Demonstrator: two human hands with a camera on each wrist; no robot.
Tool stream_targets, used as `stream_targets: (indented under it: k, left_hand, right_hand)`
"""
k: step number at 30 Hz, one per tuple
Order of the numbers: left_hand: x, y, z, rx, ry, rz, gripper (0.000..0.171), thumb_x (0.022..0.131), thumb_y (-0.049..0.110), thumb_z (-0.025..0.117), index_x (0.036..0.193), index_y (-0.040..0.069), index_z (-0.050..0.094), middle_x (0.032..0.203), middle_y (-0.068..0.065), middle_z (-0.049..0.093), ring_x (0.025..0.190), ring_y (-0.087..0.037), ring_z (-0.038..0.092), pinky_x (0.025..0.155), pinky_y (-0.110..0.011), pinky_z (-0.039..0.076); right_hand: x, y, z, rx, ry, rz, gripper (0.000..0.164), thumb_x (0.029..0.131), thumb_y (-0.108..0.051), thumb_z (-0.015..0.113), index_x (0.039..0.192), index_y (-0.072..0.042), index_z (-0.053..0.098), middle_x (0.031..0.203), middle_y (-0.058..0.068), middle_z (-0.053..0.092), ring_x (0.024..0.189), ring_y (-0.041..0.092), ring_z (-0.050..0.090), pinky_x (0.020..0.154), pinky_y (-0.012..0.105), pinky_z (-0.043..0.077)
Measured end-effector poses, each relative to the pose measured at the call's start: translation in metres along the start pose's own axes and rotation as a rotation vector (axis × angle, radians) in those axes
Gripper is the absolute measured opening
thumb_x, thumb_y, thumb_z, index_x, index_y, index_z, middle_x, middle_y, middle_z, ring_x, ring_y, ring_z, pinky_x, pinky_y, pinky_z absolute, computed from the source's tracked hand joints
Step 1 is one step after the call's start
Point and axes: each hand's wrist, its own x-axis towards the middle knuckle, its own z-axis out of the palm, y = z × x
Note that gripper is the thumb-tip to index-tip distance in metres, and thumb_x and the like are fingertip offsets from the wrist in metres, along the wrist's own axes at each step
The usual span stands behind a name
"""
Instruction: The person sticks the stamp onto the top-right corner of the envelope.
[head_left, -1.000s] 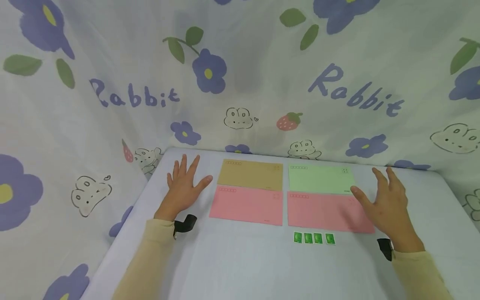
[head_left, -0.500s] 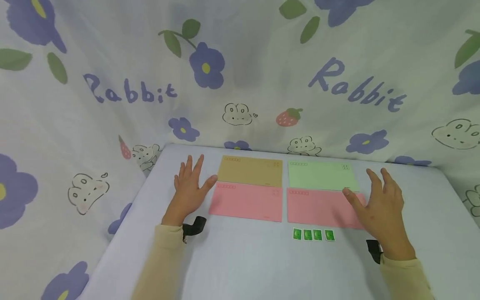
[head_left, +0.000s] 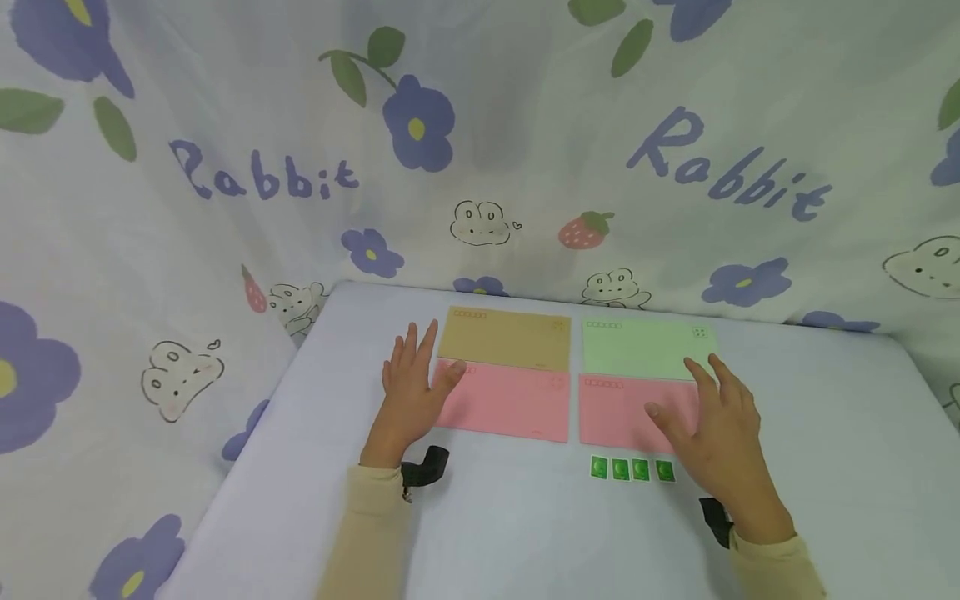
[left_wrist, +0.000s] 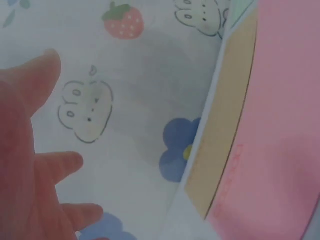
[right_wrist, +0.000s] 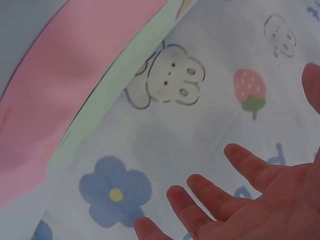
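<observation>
Two rows of envelopes lie on the white table: a tan envelope (head_left: pixel 506 337) and a light green envelope (head_left: pixel 641 346) at the back, a left pink envelope (head_left: pixel 510 404) and a right pink envelope (head_left: pixel 622 412) in front. Below the right pink one is a short row of green stamps (head_left: pixel 620 469). My left hand (head_left: pixel 411 400), fingers spread, hovers at the left pink envelope's left end, its thumb overlapping that corner in the head view. My right hand (head_left: pixel 723 442) is held over the right pink envelope's right end, fingers apart and holding nothing; it hides that end.
A white curtain (head_left: pixel 510 108) with flowers, rabbits and strawberries hangs behind the table and along its left side. The white tabletop (head_left: pixel 510 533) stretches in front of the stamps. Each wrist wears a black strap-like piece.
Both hands have moved inward: the left hand to the right, up to the pink envelope, the right hand to the left, over the other pink envelope. Envelopes and stamps stay where they were.
</observation>
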Motion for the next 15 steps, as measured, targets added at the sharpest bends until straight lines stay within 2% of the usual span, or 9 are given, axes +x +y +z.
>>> stream_targets:
  k: [4,9,15]
  left_hand:
    - [-0.003,0.003,0.011,-0.012,-0.003,-0.002,0.083,0.099,0.057,0.051,0.163,0.02,0.013,0.167,-0.019,0.001,0.152,-0.043,-0.006,0.114,-0.072,-0.005]
    - [-0.002,0.012,0.025,-0.011,-0.005,0.053,0.086,0.097,0.056,0.056,0.163,0.017,0.017,0.167,-0.02,0.006,0.152,-0.045,-0.002,0.115,-0.071,-0.004]
    - [-0.001,0.018,0.041,0.013,-0.024,0.088,0.086,0.096,0.049,0.063,0.161,0.013,0.022,0.166,-0.021,0.014,0.151,-0.046,0.007,0.117,-0.069,0.004]
  right_hand:
    - [-0.004,-0.008,0.01,0.017,-0.024,-0.048,0.078,0.091,-0.04,0.073,0.148,0.002,0.04,0.155,0.033,0.027,0.133,0.061,0.027,0.102,0.079,0.017]
    - [-0.007,-0.013,0.018,0.032,-0.029,-0.071,0.074,0.089,-0.036,0.075,0.146,0.0,0.044,0.151,0.031,0.033,0.132,0.058,0.031,0.101,0.076,0.023]
    - [-0.007,-0.014,0.025,0.02,-0.073,-0.08,0.064,0.092,-0.029,0.073,0.141,0.005,0.048,0.14,0.032,0.045,0.128,0.053,0.038,0.101,0.069,0.033]
